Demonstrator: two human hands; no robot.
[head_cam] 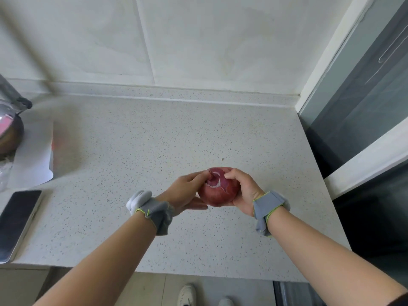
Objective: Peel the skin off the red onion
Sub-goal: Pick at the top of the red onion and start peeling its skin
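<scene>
A red onion (217,193) is held above the speckled countertop (154,140), between both hands. My left hand (186,191) cups its left side and underside, with the thumb and fingertips pinching a torn flap of skin near the top. My right hand (244,189) wraps the right side, thumb resting on the top. A patch of skin on the upper face is torn, showing a pale edge and brighter purple flesh. The onion's underside is hidden by my fingers.
A dark phone (17,219) lies at the counter's left front edge. A white sheet (33,157) and a metal pot (8,131) sit at the far left. A glass door frame (353,107) bounds the right side. The counter's front edge runs just below my forearms.
</scene>
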